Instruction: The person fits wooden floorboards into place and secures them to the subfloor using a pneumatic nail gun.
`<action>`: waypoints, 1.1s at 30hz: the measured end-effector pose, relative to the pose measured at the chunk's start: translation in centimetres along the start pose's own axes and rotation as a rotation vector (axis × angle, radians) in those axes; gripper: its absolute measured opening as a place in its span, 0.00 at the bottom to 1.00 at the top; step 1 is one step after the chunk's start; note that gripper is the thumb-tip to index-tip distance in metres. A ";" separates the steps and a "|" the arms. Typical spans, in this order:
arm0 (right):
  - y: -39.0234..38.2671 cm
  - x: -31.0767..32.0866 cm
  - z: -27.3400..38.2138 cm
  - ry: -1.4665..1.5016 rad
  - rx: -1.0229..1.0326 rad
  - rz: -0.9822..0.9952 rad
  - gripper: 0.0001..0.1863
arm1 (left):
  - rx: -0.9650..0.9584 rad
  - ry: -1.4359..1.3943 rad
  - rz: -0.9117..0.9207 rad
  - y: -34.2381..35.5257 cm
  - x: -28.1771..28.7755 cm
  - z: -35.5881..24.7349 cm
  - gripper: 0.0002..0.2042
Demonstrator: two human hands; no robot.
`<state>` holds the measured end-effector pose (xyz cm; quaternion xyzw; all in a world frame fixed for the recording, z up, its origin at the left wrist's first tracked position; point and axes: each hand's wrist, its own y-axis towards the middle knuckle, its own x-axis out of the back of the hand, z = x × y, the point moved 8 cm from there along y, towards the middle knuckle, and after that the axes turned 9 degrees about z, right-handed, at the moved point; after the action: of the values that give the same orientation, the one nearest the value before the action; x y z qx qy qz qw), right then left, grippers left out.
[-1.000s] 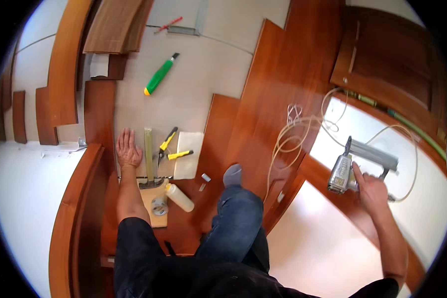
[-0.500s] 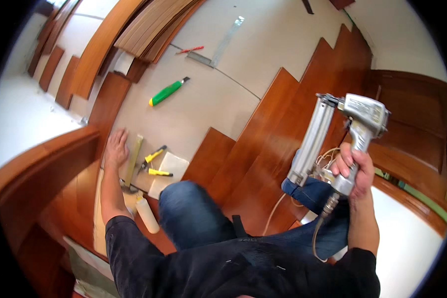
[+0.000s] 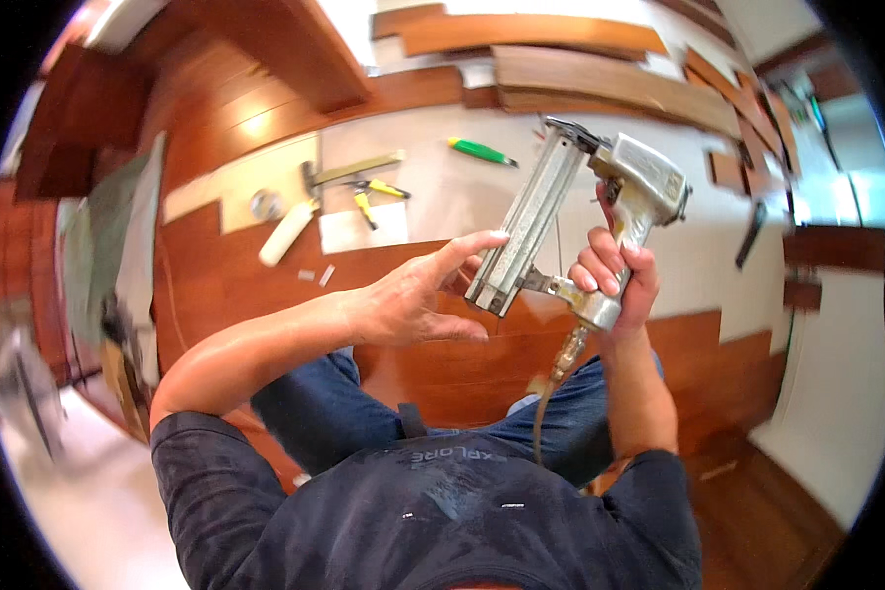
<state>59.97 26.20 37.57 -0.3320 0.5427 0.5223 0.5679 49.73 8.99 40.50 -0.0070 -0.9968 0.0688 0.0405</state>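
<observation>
A silver air nail gun (image 3: pixel 642 180) is held upright by its grip in my right hand (image 3: pixel 615 270), fingers wrapped round the handle. Its long magazine (image 3: pixel 528 218) slants down to the left, and an air hose (image 3: pixel 549 401) runs from the handle's base toward my lap. My left hand (image 3: pixel 428 295) is beside the magazine's lower end, thumb and fingers apart. Its index fingertip is at the magazine's edge; whether it presses there I cannot tell. Some of its other fingers are hidden behind the magazine.
Beyond lie a green utility knife (image 3: pixel 482 151), a hammer (image 3: pixel 361 167), yellow-handled pliers (image 3: pixel 365 205), a white bottle (image 3: pixel 287 234) and a white sheet (image 3: pixel 364 233). Wooden planks (image 3: pixel 610 88) are stacked at the back. Laid red-brown flooring (image 3: pixel 236 275) meets the pale floor in a stepped edge.
My left hand has come up off the floor to the nail gun's magazine. The view has turned, so the tools and stacked planks appear elsewhere. My right hand still grips the gun.
</observation>
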 end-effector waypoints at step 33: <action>-2.4 -9.0 6.0 -0.701 -0.283 0.182 0.36 | -0.331 -0.833 -0.859 7.2 -6.3 -1.7 0.36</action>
<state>65.10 29.16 46.93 -0.1591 0.2657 0.7218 0.6190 56.15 16.25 40.68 0.4159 -0.8402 -0.1119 -0.3295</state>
